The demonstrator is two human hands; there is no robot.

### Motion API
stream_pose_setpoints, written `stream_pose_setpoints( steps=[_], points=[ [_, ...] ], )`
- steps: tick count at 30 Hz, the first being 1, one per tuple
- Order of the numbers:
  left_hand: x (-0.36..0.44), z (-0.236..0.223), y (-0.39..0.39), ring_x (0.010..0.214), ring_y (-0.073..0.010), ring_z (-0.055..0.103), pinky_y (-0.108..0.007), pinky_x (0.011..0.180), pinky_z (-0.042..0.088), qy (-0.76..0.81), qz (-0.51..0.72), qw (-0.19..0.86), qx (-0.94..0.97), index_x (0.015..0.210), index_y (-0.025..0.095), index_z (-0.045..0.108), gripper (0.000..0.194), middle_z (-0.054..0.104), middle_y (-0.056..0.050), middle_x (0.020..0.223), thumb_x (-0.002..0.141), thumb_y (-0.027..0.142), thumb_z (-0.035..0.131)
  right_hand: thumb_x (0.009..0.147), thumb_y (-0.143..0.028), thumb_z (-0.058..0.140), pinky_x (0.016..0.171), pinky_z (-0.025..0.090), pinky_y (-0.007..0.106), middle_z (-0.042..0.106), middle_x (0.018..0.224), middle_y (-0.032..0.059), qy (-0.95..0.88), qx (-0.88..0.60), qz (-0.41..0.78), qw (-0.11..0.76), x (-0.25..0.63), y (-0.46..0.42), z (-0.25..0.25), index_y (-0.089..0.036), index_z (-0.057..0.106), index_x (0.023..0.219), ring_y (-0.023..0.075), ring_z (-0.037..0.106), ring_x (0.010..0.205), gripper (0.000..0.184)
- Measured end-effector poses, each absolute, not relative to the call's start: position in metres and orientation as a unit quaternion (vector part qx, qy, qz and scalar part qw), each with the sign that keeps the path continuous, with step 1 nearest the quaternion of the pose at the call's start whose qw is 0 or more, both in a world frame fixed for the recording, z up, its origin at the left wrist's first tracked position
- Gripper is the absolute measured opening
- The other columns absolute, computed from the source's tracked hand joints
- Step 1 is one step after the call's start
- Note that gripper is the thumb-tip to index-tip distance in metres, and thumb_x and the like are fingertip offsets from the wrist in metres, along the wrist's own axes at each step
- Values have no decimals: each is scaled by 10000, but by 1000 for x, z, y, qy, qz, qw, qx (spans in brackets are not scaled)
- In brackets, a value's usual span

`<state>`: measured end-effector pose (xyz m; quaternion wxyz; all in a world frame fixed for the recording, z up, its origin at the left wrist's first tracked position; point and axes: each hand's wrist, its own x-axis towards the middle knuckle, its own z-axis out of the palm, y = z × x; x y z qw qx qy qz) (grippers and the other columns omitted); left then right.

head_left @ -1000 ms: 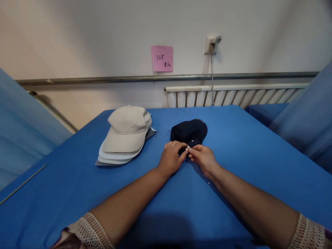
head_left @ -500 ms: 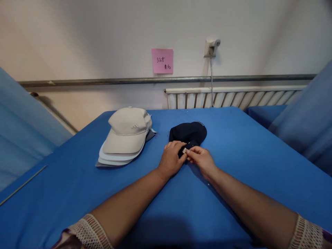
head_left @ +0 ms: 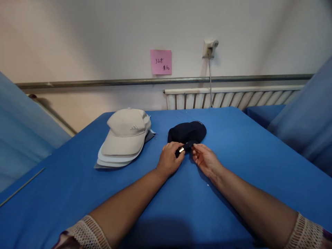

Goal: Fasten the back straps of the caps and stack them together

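Observation:
A dark navy cap (head_left: 184,131) lies on its side on the blue-covered table, its brim pointing to the right and away from me. Its back strap (head_left: 189,145) faces me, with a shiny metal buckle (head_left: 181,149) on it. My left hand (head_left: 169,159) grips the cap by the strap, just left of the buckle, thumb below and fingers above. Between thumb and fingertips, my right hand (head_left: 206,160) pinches the right part of the strap. The exact fingertip contact of both hands is partly hidden.
Left of the cap stands a stack of several caps, a beige one (head_left: 127,128) on top. A thin stick (head_left: 23,186) lies at the table's left edge. Curtains (head_left: 308,114) hang on both sides. Behind are a radiator (head_left: 230,98), a metal rail (head_left: 109,82) and a plugged-in cable (head_left: 210,83).
My right hand has shifted slightly right from the buckle along the strap. The buckle and more of the strap now show between my hands. My left hand keeps its place on the cap.

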<state>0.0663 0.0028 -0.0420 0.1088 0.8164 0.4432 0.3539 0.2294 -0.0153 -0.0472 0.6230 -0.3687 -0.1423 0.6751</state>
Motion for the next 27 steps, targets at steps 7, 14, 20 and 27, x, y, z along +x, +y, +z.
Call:
stream_pose_setpoints(
  steps=[7,14,20,27],
  points=[
    [64,-46,6,1036,-219,591,-415,933,444,434,378,122,808,1076,224,639,236,676,-53,1065,843,214,595,838,-63,568,449,472,132,685,672,38,-67,-357,714,598,231,-12,-48,-140,619,767,66,594,515,116],
    [64,-45,6,1039,-200,586,-389,936,447,415,405,148,801,1086,215,636,244,669,-53,1074,844,212,601,899,-262,593,450,496,152,678,664,42,-84,-381,743,544,225,-19,-47,-127,639,821,84,620,523,162],
    [66,-45,4,1000,-209,603,-402,916,441,399,366,158,826,1062,218,638,246,673,-52,1049,817,207,617,789,-127,695,466,488,140,630,628,-33,-79,-343,698,624,231,-12,-53,-174,575,714,61,592,513,149],
    [66,-46,3,1004,-222,606,-415,913,432,416,343,154,828,1045,220,637,235,678,-54,1041,812,208,613,693,-66,699,450,470,147,620,618,-28,-95,-332,698,628,233,-7,-54,-157,579,697,55,556,485,150]
  ],
)
